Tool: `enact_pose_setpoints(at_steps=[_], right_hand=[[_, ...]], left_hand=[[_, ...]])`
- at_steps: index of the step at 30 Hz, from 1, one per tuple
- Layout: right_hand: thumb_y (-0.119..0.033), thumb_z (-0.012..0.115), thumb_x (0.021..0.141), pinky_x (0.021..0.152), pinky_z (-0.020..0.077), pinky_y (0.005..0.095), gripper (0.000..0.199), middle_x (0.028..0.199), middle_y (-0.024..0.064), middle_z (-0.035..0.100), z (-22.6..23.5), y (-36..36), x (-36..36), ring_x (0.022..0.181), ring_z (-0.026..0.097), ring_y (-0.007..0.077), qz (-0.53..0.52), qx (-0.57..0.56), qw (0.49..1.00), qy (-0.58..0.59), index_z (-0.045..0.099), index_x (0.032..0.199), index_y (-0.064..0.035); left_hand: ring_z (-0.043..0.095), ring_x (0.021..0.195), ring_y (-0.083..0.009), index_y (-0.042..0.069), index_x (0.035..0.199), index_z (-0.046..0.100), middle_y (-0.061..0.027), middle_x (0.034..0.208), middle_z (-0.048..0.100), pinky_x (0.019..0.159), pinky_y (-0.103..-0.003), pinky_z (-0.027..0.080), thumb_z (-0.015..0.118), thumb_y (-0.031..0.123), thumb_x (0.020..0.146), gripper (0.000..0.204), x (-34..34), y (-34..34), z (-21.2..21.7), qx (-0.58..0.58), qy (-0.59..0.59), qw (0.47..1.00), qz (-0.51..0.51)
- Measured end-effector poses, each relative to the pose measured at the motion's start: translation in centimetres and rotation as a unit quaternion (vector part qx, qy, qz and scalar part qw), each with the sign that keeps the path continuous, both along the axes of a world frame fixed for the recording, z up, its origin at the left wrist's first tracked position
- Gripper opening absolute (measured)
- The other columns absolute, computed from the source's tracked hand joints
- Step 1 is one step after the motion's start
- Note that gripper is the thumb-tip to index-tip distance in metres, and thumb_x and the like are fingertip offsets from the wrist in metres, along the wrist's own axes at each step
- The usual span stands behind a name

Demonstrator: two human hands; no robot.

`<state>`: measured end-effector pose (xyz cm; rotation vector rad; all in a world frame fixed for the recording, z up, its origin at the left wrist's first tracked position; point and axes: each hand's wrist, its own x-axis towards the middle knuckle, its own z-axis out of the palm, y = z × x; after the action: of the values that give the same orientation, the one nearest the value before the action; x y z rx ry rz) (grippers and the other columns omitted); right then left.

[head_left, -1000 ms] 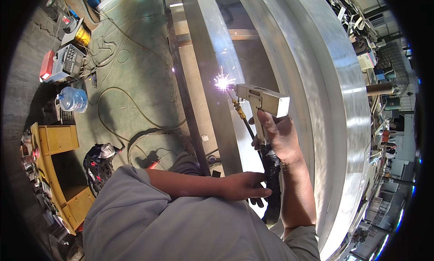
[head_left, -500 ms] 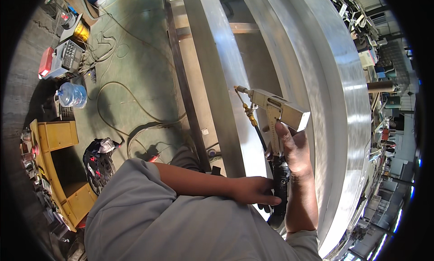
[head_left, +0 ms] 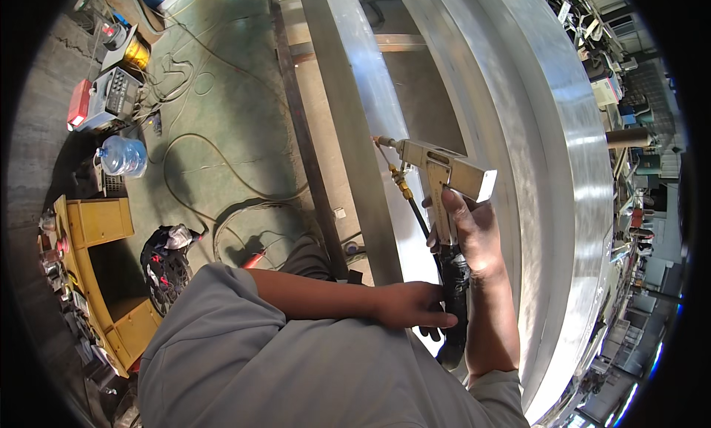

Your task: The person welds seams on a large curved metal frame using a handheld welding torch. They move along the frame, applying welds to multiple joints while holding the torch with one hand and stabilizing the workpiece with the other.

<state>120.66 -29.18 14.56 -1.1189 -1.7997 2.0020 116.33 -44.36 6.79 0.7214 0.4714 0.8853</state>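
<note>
My right hand [head_left: 480, 239] is wrapped round the handle of a silver, boxy handheld laser welding gun [head_left: 453, 166], thumb along its back. The copper-coloured nozzle [head_left: 384, 141] points left, over the edge of a long shiny metal beam [head_left: 374, 80]. Beneath the nozzle runs a thin tube with brass fittings [head_left: 400, 182], which continues as a black hose. My left hand [head_left: 411, 305] is closed round the black-wrapped cable [head_left: 455, 291] below the handle; some of its fingers are hidden behind it. My left forearm crosses in front of my body.
More long metal beams [head_left: 544, 168] curve along the right. A dark rail [head_left: 311, 168] lies left of them. Hoses [head_left: 200, 137] loop over the green floor. At the left are a yellow desk [head_left: 104, 222], a water bottle [head_left: 122, 157], a grey control box [head_left: 111, 98] and a dark bag [head_left: 164, 265].
The welding gun and my right hand have shifted slightly left and up, bringing the nozzle closer to the beam's left edge. My left hand keeps its hold on the cable.
</note>
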Motion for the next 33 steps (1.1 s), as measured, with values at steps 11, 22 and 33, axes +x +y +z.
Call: enact_pose_setpoints(at_steps=[11, 22, 33], right_hand=[[-0.046, 0.075, 0.103, 0.049, 0.0524, 0.0293, 0.051, 0.065, 0.0110, 0.070, -0.4, 0.3, -0.4, 0.055, 0.070, 0.0166, 0.010, 0.017, 1.000, -0.019, 0.069, 0.108, 0.0047], [-0.048, 0.075, 0.103, 0.049, 0.0521, 0.0297, 0.053, 0.063, 0.0109, 0.069, -0.1, -0.2, -0.5, 0.053, 0.069, 0.0171, 0.002, 0.031, 0.999, -0.025, 0.070, 0.106, 0.0042], [-0.053, 0.073, 0.103, 0.050, 0.0522, 0.0296, 0.055, 0.062, 0.0107, 0.069, -0.1, 0.2, -0.7, 0.054, 0.070, 0.0163, 0.014, 0.028, 0.999, -0.042, 0.072, 0.104, 0.0022]], left_hand=[[0.076, 0.108, -0.0207, -0.004, 0.137, 0.055, -0.0138, 0.126, 0.072, 0.097, -0.037, 0.060, 0.066, 0.041, 0.110, 0.054, -1.4, 0.2, 0.8, -0.028, 0.003, 0.999, -0.025], [0.077, 0.103, -0.0196, -0.003, 0.137, 0.055, -0.0124, 0.118, 0.074, 0.090, -0.036, 0.063, 0.064, 0.047, 0.109, 0.058, -1.1, -0.1, 0.3, 0.005, 0.003, 1.000, -0.006], [0.078, 0.101, -0.0202, -0.004, 0.134, 0.056, -0.0141, 0.117, 0.074, 0.089, -0.035, 0.064, 0.064, 0.046, 0.109, 0.057, -1.0, 0.1, 0.0, 0.003, 0.009, 1.000, 0.001]])
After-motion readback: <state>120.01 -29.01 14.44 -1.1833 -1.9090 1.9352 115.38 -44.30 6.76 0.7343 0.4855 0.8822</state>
